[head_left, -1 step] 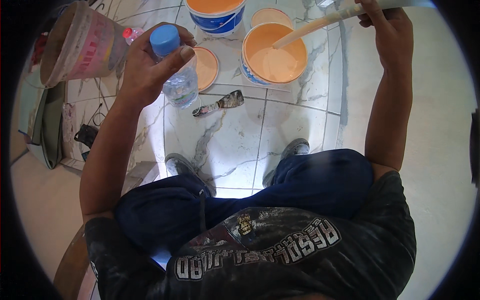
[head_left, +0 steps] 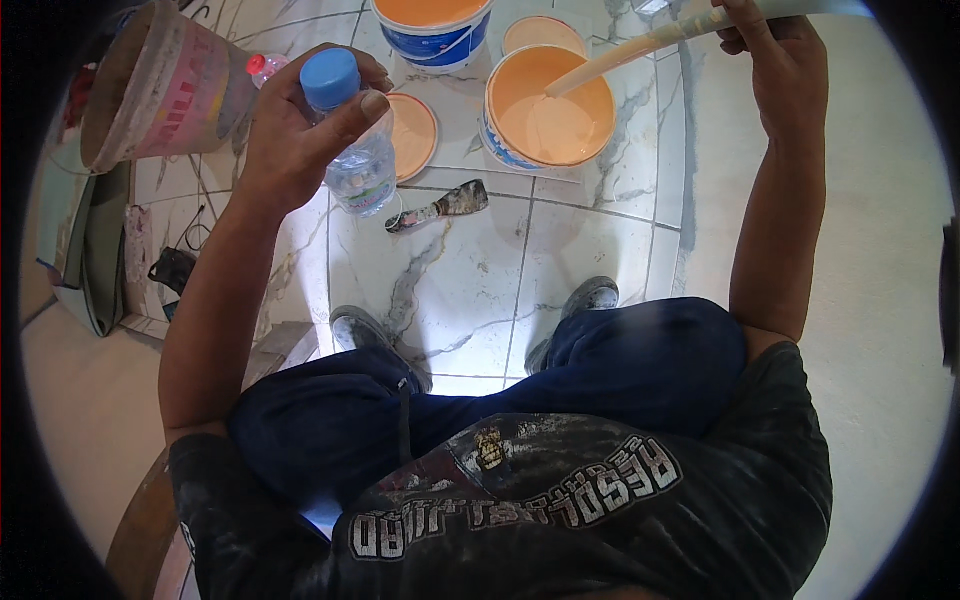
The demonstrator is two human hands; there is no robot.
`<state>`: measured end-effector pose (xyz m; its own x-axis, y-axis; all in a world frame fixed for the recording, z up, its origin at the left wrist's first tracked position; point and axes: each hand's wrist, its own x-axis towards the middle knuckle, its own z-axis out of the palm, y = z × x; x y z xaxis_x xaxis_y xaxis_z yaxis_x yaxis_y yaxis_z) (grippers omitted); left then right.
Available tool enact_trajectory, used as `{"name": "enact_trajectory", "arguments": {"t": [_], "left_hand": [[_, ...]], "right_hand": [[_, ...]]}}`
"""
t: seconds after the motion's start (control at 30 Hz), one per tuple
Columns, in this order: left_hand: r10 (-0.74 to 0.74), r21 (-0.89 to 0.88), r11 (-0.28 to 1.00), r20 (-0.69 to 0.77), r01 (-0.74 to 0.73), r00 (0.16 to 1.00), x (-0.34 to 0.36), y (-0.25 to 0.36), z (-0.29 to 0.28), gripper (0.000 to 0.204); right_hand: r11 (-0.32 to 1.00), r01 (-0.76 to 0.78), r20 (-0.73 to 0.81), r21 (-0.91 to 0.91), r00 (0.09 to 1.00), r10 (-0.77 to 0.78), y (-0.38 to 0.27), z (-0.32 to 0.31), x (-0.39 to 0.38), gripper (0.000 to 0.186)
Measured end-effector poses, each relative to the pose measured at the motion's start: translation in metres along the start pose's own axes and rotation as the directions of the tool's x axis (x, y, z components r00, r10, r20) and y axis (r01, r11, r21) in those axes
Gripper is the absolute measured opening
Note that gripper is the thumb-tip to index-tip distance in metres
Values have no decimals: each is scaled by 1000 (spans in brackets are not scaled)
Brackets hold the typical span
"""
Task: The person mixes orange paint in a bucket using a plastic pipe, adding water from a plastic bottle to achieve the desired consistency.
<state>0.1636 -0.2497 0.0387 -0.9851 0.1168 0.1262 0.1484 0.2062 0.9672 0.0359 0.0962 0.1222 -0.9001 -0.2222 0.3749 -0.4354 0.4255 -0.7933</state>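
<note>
My left hand (head_left: 310,130) is wrapped round a clear plastic bottle (head_left: 362,178) with a blue cap, held above the tiles. My right hand (head_left: 775,50), at the upper right, grips a long paint-smeared stick (head_left: 640,45). The stick slants down to the left, its lower end in the peach-orange paint of a white and blue bucket (head_left: 493,135). Between the bottle and that bucket, a used putty knife (head_left: 440,208) lies on the floor. A round lid (head_left: 415,140) coated in orange lies partly behind the bottle.
A second blue paint bucket (head_left: 430,45) stands at the far side, with another orange-smeared lid (head_left: 545,35) beside it. A large dirty bucket (head_left: 180,95) leans at the far left, near a small red-capped bottle (head_left: 263,68). My shoes (head_left: 365,330) rest on the marbled tiles.
</note>
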Motion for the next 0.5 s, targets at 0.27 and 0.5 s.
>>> {"name": "enact_trajectory", "arguments": {"t": [0.27,0.5], "left_hand": [[36,29,999,-19,-35,999,-3,2,-2,30],[32,90,996,-44,-28,999,-5,-2,-11,28]], "right_hand": [[999,41,44,-7,998,-41,11,6,0,33],[999,-28,97,24,995,25,26,15,-2,28]]}}
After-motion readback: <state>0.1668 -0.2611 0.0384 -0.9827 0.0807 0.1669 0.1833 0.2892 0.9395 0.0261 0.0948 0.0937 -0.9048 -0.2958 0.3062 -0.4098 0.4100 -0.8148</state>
